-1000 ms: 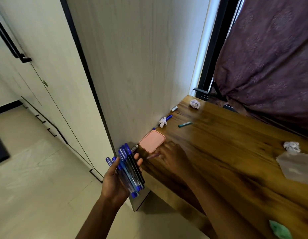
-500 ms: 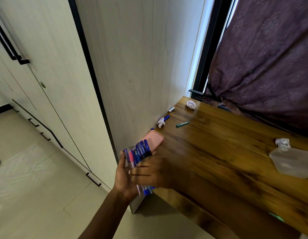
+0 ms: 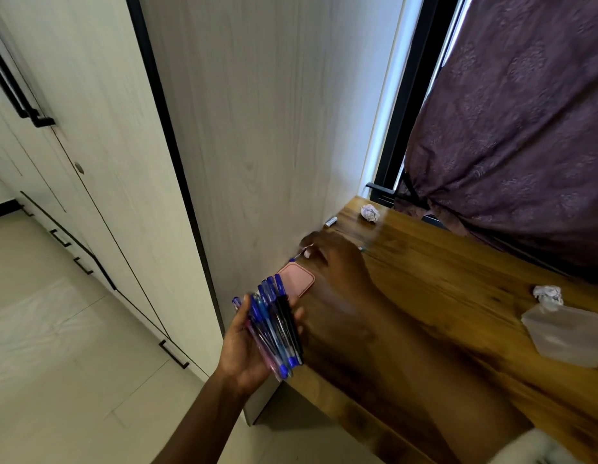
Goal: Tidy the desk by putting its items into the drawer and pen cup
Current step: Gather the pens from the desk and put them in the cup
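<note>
A pale wood-grain panel point(image 3: 274, 112) rises along the left edge of a brown wooden worktop point(image 3: 458, 296), and a purple curtain point(image 3: 525, 128) hangs behind it. The left hand point(image 3: 254, 343) is off the near corner, its fingers curled round a bundle of pens point(image 3: 274, 326). The right hand point(image 3: 337, 262) reaches to the foot of the panel, fingertips bent over a blue pen point(image 3: 295, 257). Blur hides whether it grips the pen. A translucent bag point(image 3: 565, 333) lies to the right, with a paper ball point(image 3: 548, 296) at its far edge. A pink pad point(image 3: 299, 279) lies between the hands. A second paper ball point(image 3: 370, 213) sits at the far corner.

Glossy wood-grain desk point(image 3: 458, 289); clear plastic pens point(image 3: 274, 329); crumpled paper point(image 3: 370, 213); matt cloth curtain point(image 3: 508, 128)
</note>
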The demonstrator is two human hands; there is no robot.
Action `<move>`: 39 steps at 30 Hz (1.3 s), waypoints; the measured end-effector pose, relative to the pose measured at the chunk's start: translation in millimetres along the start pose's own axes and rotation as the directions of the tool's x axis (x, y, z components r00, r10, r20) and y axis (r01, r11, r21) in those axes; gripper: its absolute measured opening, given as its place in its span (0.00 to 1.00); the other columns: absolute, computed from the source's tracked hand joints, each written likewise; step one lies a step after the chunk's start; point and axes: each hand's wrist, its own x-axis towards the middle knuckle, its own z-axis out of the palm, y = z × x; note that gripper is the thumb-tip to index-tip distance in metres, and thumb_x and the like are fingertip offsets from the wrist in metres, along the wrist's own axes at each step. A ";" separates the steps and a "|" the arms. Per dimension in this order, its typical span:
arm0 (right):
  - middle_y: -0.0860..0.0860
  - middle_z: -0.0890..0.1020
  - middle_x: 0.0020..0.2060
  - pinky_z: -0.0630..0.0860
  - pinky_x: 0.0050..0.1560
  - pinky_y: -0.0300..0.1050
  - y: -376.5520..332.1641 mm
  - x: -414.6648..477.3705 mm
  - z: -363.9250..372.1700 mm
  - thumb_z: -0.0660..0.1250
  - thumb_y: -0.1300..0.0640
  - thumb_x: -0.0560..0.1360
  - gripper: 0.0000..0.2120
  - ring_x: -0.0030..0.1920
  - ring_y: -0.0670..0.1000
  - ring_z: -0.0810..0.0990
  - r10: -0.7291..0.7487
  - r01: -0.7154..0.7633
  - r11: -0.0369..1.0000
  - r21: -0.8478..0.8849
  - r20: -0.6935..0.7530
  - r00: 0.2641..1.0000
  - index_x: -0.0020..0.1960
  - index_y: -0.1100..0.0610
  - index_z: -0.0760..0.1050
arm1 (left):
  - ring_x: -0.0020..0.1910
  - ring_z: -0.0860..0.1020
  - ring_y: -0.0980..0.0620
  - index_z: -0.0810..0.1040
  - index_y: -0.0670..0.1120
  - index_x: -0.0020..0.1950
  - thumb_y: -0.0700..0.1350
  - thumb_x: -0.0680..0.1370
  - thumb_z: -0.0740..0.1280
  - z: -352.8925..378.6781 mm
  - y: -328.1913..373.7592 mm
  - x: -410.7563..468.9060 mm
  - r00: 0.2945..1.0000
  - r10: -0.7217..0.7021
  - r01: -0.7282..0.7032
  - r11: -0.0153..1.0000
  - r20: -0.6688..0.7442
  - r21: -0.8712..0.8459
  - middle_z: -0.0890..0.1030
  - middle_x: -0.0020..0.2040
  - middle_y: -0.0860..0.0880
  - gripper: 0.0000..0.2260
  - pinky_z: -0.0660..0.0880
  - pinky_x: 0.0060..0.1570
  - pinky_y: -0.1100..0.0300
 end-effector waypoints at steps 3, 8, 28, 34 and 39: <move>0.54 0.83 0.50 0.74 0.45 0.44 56.3 47.8 20.4 0.61 0.67 0.72 0.14 0.51 0.55 0.80 0.190 -0.187 0.979 -0.076 0.034 0.981 0.52 0.55 0.79 | 0.59 0.78 0.41 0.72 0.42 0.69 0.56 0.66 0.74 6.8 4.3 6.6 0.999 -0.011 0.013 0.999 0.033 -0.044 0.76 0.65 0.40 0.35 0.71 0.61 0.47; 0.56 0.78 0.60 0.71 0.53 0.46 106.2 80.9 40.5 0.57 0.65 0.74 0.18 0.59 0.57 0.75 0.260 -0.178 0.943 -0.280 0.290 0.921 0.61 0.52 0.75 | 0.58 0.79 0.39 0.75 0.42 0.66 0.52 0.59 0.81 10.0 6.2 25.0 1.000 0.000 0.001 0.999 0.008 -0.038 0.75 0.65 0.39 0.39 0.73 0.58 0.44; 0.53 0.78 0.55 0.69 0.53 0.50 181.7 132.5 56.9 0.59 0.58 0.77 0.10 0.57 0.57 0.76 -0.004 0.313 0.764 -0.564 0.480 0.877 0.58 0.55 0.70 | 0.61 0.77 0.39 0.73 0.44 0.68 0.55 0.63 0.78 4.3 -0.2 52.3 1.000 0.017 -0.016 0.999 -0.003 0.042 0.73 0.67 0.38 0.37 0.77 0.57 0.47; 0.53 0.78 0.51 0.74 0.46 0.48 176.2 150.2 25.2 0.66 0.60 0.74 0.08 0.51 0.56 0.78 -0.047 0.263 0.856 -0.445 0.440 0.897 0.53 0.55 0.77 | 0.61 0.76 0.39 0.70 0.44 0.71 0.54 0.60 0.80 6.7 2.7 54.1 1.000 0.019 -0.019 0.999 -0.014 0.038 0.73 0.67 0.38 0.42 0.77 0.56 0.46; 0.54 0.79 0.51 0.74 0.49 0.46 158.9 170.9 -17.2 0.68 0.64 0.73 0.09 0.50 0.54 0.79 -0.074 0.236 0.902 -0.361 0.408 0.910 0.52 0.58 0.78 | 0.61 0.77 0.39 0.68 0.45 0.71 0.53 0.60 0.81 11.5 1.9 52.3 1.000 0.001 -0.002 1.000 0.014 0.018 0.74 0.67 0.38 0.43 0.77 0.56 0.45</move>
